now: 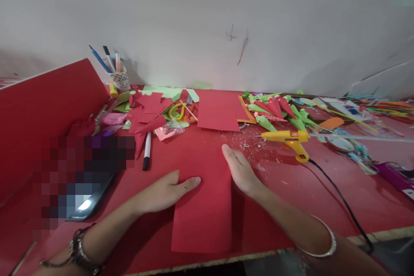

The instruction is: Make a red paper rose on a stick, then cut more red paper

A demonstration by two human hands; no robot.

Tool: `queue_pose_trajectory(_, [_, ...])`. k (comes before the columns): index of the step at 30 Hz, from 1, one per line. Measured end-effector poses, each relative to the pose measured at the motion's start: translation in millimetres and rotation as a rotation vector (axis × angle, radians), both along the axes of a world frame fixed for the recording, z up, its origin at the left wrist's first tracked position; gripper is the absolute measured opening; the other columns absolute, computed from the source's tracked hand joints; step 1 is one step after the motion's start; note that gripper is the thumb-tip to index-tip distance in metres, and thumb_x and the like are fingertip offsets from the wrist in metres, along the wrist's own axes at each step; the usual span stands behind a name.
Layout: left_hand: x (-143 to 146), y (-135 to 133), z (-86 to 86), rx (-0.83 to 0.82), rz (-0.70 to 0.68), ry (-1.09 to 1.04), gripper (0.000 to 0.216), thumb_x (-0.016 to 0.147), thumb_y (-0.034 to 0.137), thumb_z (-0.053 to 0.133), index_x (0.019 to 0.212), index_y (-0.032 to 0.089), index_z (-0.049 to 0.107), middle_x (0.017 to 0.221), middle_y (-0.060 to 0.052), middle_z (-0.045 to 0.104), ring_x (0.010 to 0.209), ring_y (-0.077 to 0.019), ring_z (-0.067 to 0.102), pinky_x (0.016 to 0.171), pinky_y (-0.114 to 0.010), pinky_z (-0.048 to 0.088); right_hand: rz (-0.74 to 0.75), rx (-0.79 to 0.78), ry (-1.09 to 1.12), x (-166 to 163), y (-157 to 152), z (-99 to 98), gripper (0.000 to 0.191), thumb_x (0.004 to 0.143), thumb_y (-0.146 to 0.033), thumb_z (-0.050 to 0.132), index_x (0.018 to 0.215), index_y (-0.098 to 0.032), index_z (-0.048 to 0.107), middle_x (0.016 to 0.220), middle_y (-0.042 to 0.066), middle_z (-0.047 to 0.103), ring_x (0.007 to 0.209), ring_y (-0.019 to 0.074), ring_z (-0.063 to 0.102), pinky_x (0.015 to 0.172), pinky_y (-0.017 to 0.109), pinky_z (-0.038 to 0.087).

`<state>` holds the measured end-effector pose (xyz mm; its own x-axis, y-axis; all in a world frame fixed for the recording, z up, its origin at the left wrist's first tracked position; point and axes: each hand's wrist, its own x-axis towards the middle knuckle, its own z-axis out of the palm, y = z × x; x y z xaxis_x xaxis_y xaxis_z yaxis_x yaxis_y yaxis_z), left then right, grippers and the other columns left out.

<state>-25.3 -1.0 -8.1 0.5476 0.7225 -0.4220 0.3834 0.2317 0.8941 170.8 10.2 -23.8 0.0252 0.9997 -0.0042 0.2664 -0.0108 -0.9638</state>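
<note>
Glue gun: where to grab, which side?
Glue gun: take it by the handle, probably from the near right. It seems to lie on its side; the handle juts nearward and right, while the nozzle points left, away from that approach. Keep fingers off the nozzle, which may be hot, and clear of the cord trailing from the handle's end.

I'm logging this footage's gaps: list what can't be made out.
All in the head view:
Left grip: most fingers, hidden by the red sheet.
Dark glossy device: mostly masked by pixel blocks.
Purple object: cut off by the right edge.
Blue pen: lower end hidden by the patterned cup.
</note>
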Motion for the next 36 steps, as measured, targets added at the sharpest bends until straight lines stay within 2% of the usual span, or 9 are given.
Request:
queue_pose_trajectory(4, [0.7,-0.6,-1.6,-0.022,0.015,-0.023,0.036,0.076,0.048,0.050,0.089,0.016,0.062,0.082,-0.003,0.067,0.079,-0.0202,0.060,0.065,-0.026,0.045,-0.019,-0.001,0.038,-0.3,0.5,0.1,0.049,0.077,-0.064,0.034,0.053,-0.022,0.036,0.051,-0.003,0.036,0.050,0.0119,0.036,0.050,0.027,0.033])
queue_pose_trajectory(10, [0.0,-2.4,1.3,-0.143,-0.161,-0.102,0.033,0.079,0.046,0.050,0.093,0.018,0.061,0.094,-0.003,0.067,0.088,-0.0185,0.060,0.075,-0.027,0.046,-0.105,0.012,0.052,-0.2,2.0,0.1,0.047,0.076,-0.064,0.036,0.060,-0.022,0.048,0.052,-0.001,0.043,0.059,0.0160,0.046,0.053,0.028,0.037])
queue_pose_trajectory(13, [-2.7,-3.6,-3.7,-0.199,-0.196,-0.107,0.036,0.081,0.047,0.046,0.088,0.016,0.063,0.088,-0.005,0.069,0.086,-0.0191,0.062,0.075,-0.028,0.046,-0.158,0.004,0.052,1.1,4.0,-1.3,0.045,0.075,-0.063,0.039,0.063,-0.022,0.052,0.055,0.000,0.046,0.065,0.0179,0.049,0.057,0.030,0.039])
queue_pose_trajectory(16, [-3.4,-4.4,-6.5,-0.211,-0.192,-0.148,0.040,0.083,0.047,0.043,0.089,0.014,0.064,0.078,-0.007,0.070,0.075,-0.0184,0.064,0.070,-0.027,0.048,-0.113,-0.022,0.090,2.2,4.8,-1.7,0.046,0.076,-0.063,0.038,0.068,-0.021,0.057,0.059,0.002,0.051,0.070,0.0198,0.052,0.063,0.032,0.041])
queue_pose_trajectory(18, [-2.0,-4.4,-4.1,-0.234,-0.216,-0.170,0.042,0.084,0.048,0.041,0.088,0.013,0.064,0.070,-0.006,0.070,0.066,-0.0174,0.065,0.065,-0.026,0.048,-0.084,-0.061,0.117,2.2,4.1,-1.5,0.048,0.075,-0.063,0.038,0.073,-0.020,0.060,0.063,0.003,0.055,0.074,0.0211,0.053,0.066,0.033,0.042])
queue_pose_trajectory(22, [2.2,-3.0,5.4,-0.237,-0.217,-0.169,0.049,0.085,0.048,0.037,0.069,0.011,0.066,0.052,-0.005,0.065,0.053,-0.0154,0.062,0.059,-0.024,0.048,-0.104,-0.133,0.101,0.6,1.0,-1.0,0.046,0.070,-0.063,0.045,0.073,-0.021,0.062,0.069,0.003,0.059,0.084,0.0220,0.054,0.073,0.033,0.042])
queue_pose_trajectory(27, [3.8,-1.4,7.3,-0.224,-0.181,-0.170,0.051,0.085,0.048,0.038,0.063,0.011,0.065,0.046,-0.005,0.063,0.048,-0.0147,0.060,0.055,-0.023,0.048,-0.064,-0.104,0.008,-0.4,0.1,0.1,0.046,0.073,-0.062,0.043,0.059,-0.020,0.056,0.063,0.002,0.056,0.075,0.0188,0.054,0.069,0.030,0.041])
queue_pose_trajectory(31, [2.9,-0.7,2.2,-0.222,-0.152,-0.170,0.052,0.084,0.050,0.038,0.062,0.010,0.063,0.044,-0.005,0.062,0.045,-0.0141,0.059,0.055,-0.023,0.047,-0.016,-0.062,0.003,-0.2,1.4,-1.3,0.049,0.077,-0.060,0.039,0.057,-0.018,0.053,0.057,0.000,0.053,0.065,0.0165,0.052,0.063,0.029,0.041])
queue_pose_trajectory(36, [2.0,0.3,0.6,-0.233,-0.129,-0.171,0.052,0.083,0.052,0.039,0.063,0.010,0.062,0.042,-0.004,0.061,0.045,-0.0144,0.058,0.055,-0.024,0.046,0.027,-0.118,0.094,0.4,0.8,-2.1,0.048,0.074,-0.062,0.042,0.062,-0.018,0.057,0.063,0.002,0.058,0.073,0.0183,0.055,0.067,0.029,0.042])
